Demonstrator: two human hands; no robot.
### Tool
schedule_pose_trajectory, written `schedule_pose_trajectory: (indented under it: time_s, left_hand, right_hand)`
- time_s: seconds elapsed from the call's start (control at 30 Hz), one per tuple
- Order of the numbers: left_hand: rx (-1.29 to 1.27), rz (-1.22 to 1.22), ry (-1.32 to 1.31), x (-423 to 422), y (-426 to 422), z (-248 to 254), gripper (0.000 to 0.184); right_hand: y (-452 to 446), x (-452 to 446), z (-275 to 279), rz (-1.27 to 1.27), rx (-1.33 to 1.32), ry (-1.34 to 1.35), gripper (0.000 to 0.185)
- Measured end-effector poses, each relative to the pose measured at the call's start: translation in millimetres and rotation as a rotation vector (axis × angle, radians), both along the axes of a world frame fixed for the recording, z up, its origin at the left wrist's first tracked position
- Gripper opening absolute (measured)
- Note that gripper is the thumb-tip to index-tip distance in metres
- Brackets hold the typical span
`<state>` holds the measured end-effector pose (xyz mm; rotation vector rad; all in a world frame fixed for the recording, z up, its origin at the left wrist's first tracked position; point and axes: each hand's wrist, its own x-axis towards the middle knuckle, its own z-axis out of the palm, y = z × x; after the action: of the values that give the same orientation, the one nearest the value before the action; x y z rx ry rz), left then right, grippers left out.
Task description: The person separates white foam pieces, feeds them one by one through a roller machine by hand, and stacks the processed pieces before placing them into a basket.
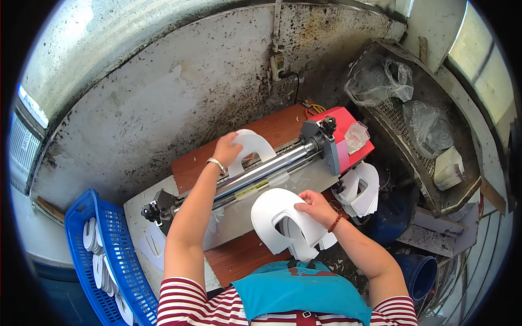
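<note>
My left hand reaches past the rollers and grips the left side of a white U-shaped sheet piece on the far side of the machine. Its curved end points away from me. My right hand is closed on the edge of another white U-shaped piece on the near side, thumb on top. More white pieces hang beneath it, partly hidden. Between my hands runs the roller machine, with shiny metal rollers, a yellow label strip and black knobs at both ends.
A blue basket with stacked white pieces stands left. More white pieces are stacked right of the machine, near its red housing. A perforated tray with plastic bags sits farther right. A blue bucket stands below.
</note>
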<state>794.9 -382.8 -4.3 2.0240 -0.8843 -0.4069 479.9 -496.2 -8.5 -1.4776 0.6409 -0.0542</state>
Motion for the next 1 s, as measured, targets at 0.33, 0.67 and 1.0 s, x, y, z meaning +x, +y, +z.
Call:
schedule_pose_trajectory:
  time_s: [0.33, 0.67, 1.0]
  left_hand:
    - [0.238, -0.119, -0.483, -38.6, 14.9, 32.0, 0.024]
    - [-0.161, 0.091, -0.15, -3.7, 8.9, 29.4, 0.033]
    - [0.349, -0.181, -0.443, -31.2, 3.1, 7.3, 0.029]
  right_hand:
    - [-8.4, 32.6, -32.0, -0.027, -0.263, 0.122, 0.042]
    - [-0.9, -3.9, -6.7, -0.025, -0.024, 0.026, 0.028]
    - [-8.7, 34.8, -22.8, -0.072, -0.071, 0.082, 0.038]
